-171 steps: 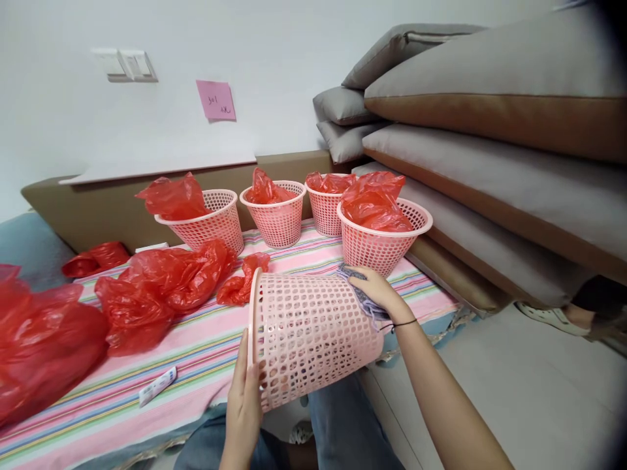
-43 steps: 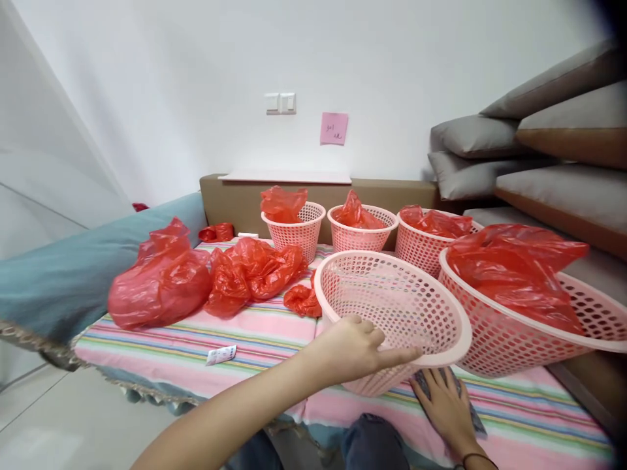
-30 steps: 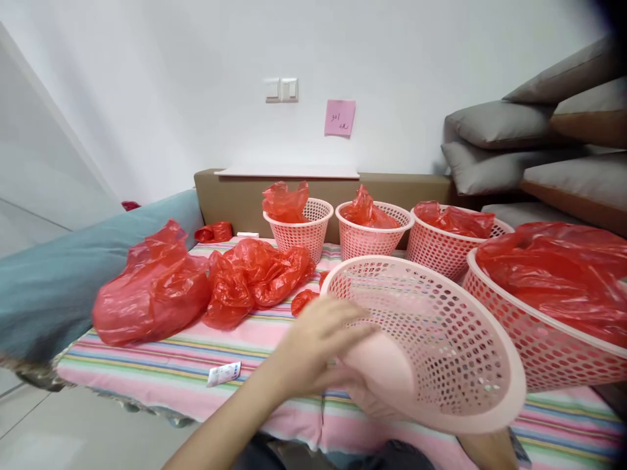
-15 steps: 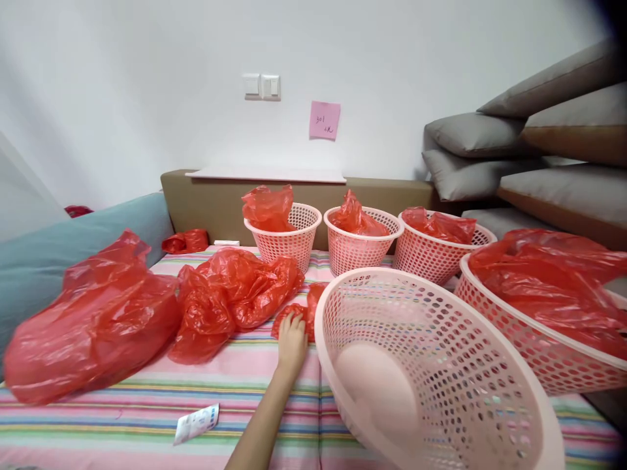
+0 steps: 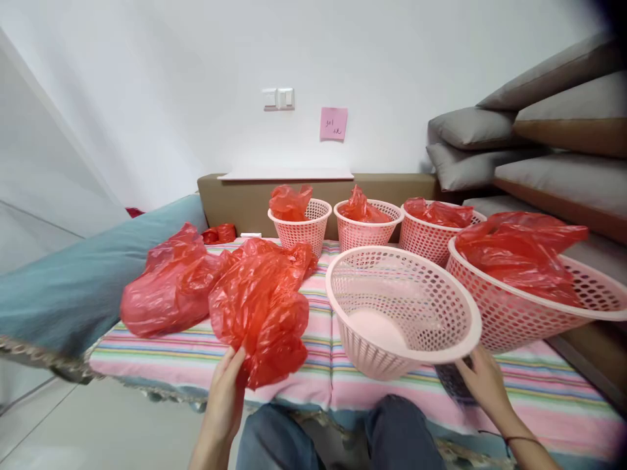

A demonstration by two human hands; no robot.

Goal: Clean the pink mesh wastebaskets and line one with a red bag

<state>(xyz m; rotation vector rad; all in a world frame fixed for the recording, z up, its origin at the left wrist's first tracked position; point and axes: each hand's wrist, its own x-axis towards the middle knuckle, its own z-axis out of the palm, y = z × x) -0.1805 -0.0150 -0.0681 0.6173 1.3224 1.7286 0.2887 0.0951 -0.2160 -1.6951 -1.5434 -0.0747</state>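
Note:
My left hand is closed on a crumpled red plastic bag, pinching its near edge with the thumb on top. The bag hangs bunched in front of other red plastic bags on the striped cloth. My right hand grips the near right rim of a pink perforated plastic basket, its fingers partly hidden beneath. This basket leans a little toward me and shows a bare inside. A dark object lies under the right hand, too blurred to name.
Several pink baskets with red bags stand behind and to the right, such as the large basket. Grey cushions are stacked at the right. A blue armrest borders the left. A small red bundle lies at the back.
My left hand has drawn a red bag up and toward me from beside the basket. My right hand has come into view at the basket's rim. The view has shifted back.

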